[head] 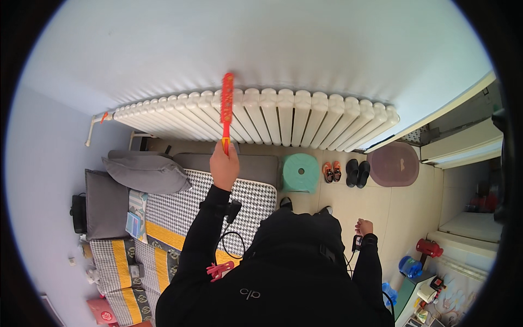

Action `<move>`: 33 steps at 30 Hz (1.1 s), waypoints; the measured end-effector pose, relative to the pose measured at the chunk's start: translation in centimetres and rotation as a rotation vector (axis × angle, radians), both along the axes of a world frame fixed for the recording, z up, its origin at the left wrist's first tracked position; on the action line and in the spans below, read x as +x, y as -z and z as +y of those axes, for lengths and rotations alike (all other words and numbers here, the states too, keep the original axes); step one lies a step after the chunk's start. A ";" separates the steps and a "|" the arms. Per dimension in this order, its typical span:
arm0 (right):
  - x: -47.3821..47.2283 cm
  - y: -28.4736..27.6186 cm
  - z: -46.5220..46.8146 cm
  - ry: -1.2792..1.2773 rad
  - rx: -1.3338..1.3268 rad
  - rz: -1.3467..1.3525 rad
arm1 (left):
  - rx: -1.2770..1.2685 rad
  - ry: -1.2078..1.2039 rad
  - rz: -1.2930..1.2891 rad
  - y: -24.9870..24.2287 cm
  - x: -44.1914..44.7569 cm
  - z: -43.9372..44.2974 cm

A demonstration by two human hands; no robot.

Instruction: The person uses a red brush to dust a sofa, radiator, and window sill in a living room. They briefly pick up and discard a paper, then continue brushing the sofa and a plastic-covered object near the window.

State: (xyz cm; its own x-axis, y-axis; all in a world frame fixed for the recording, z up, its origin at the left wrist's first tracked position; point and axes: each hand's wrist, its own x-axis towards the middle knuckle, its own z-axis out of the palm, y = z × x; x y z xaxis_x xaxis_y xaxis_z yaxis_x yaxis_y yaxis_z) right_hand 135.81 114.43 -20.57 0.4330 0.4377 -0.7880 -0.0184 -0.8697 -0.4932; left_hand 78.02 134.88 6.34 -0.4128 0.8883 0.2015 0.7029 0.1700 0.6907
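My left hand point(224, 166) grips the yellow-banded handle of a long red bristle brush point(227, 98). The arm reaches forward, and the brush head overlaps the top edge of a white column radiator point(294, 116) in the view. Whether the bristles touch the radiator or the wall point(286, 36) behind it, I cannot tell. Down at my side hangs my right hand point(363, 227), its fingers curled and nothing visible in them. It is over the tiled floor point(380, 208), apart from other things.
Left of me stands a sofa with a houndstooth cover point(241, 196) and grey cushions point(145, 171). A green plastic stool point(301, 173), orange shoes point(331, 171), black slippers point(357, 172) and a purple mat point(394, 165) lie along the radiator. Blue water jugs point(410, 266) are at right.
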 end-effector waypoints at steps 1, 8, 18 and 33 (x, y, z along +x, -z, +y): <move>-0.1 0.2 -0.5 0.000 -0.004 0.016 | 0.000 -0.003 0.010 0.6 0.2 0.0; 0.9 1.2 -2.7 0.005 -0.101 0.004 | -0.151 0.299 -0.055 2.0 7.9 -0.8; 6.5 1.2 0.2 0.047 -0.008 0.069 | -0.054 0.100 -0.065 -1.4 9.5 -0.2; 10.0 2.3 4.0 -0.091 -0.015 0.059 | -0.178 0.004 0.059 -0.4 15.3 0.0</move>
